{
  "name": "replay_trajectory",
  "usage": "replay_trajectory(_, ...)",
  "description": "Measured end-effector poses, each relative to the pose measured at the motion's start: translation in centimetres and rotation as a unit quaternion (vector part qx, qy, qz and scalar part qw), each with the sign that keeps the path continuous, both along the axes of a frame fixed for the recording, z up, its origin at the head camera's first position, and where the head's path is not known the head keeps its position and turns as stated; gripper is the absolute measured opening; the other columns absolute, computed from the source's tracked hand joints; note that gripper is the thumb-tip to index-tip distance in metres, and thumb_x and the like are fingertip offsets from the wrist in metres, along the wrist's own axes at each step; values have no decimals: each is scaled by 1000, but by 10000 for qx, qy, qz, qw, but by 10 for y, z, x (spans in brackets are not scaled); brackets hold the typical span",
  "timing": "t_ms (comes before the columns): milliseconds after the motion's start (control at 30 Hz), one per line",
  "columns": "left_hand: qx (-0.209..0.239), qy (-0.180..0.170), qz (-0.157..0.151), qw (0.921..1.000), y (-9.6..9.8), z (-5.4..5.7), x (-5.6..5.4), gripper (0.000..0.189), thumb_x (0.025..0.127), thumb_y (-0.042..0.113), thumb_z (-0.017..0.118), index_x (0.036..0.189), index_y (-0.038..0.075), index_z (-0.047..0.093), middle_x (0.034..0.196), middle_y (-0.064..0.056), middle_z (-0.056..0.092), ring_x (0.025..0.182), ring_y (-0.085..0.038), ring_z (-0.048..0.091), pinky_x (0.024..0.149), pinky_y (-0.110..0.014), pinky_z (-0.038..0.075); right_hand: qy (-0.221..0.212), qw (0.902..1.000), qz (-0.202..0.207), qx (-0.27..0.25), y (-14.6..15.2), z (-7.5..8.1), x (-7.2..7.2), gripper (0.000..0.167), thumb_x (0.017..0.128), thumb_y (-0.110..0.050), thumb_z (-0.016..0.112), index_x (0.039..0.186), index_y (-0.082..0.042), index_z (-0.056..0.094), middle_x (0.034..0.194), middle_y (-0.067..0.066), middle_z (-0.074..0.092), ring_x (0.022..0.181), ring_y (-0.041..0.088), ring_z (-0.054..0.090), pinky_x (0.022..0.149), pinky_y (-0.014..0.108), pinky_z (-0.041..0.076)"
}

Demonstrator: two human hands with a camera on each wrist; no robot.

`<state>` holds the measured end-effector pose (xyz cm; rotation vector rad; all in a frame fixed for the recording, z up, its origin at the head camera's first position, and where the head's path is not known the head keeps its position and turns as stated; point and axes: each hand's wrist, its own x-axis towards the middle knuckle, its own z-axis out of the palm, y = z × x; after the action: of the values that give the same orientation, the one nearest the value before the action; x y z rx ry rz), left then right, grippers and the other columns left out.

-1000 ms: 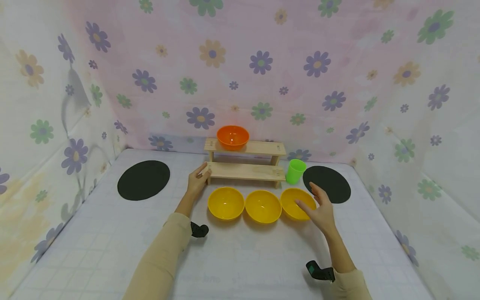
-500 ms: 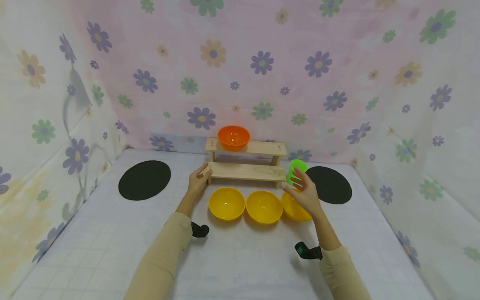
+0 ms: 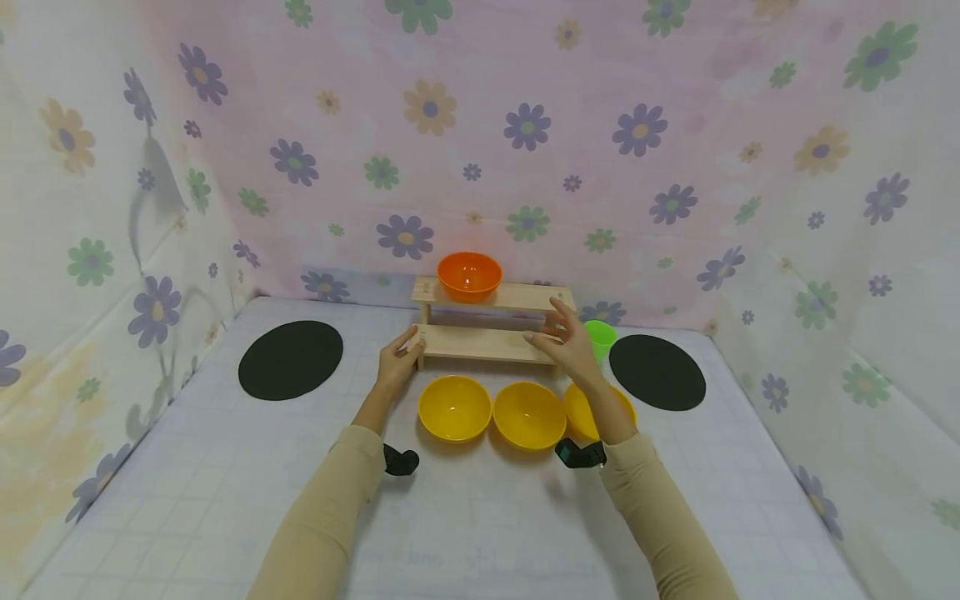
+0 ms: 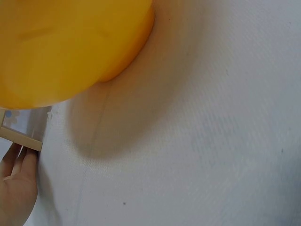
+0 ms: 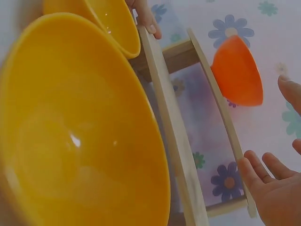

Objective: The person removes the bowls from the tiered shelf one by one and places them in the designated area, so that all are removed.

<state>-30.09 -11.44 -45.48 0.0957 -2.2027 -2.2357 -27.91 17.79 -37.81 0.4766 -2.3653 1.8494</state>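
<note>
1. the wooden rack (image 3: pixel 480 343), with two steps, stands at the back of the table (image 3: pixel 480 533), near the flowered cloth (image 3: pixel 480 150).
2. the left hand (image 3: pixel 395 365) grips the left end of the lower step.
3. the right hand (image 3: pixel 573 348) is at the rack's right end, fingers parted and holding nothing; i cannot tell whether they touch the upper step.
4. the orange bowl (image 3: pixel 469 277) sits upright on the upper step, left of its middle.
5. three yellow bowls (image 3: pixel 455 408) stand in a row before the rack, the rightmost partly behind the right forearm.
6. the green cup (image 3: pixel 602 335) is just right of the rack, partly hidden.
</note>
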Motion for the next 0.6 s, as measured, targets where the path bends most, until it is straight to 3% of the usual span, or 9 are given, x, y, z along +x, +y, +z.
replay_trajectory(267,-145,161,70,9997,-2,-24,-14,50,95,16,56,142,6,41,149,-17,33,125,-35,47,99,-39,45,-20,9995,312,1,-21,7,-23,77,86,-2,64,149,-2,20,144,33,28,120,48,45,101,51,40)
replay_trajectory(467,-258,138,207,9994,-1,-29,-16,50,94,20,57,141,9,43,150,-12,33,127,-34,44,100,-43,43,-57,9989,440,-135,-33,10,-38,82,84,-2,66,150,-3,16,143,34,28,121,54,40,101,56,38)
replay_trajectory(600,-285,136,231,9992,0,-29,-16,49,94,19,57,141,10,44,150,-12,33,127,-33,44,100,-42,43,-52,9989,435,-170,-41,1,-54,86,83,-7,68,151,-6,15,144,33,27,122,53,39,99,56,40)
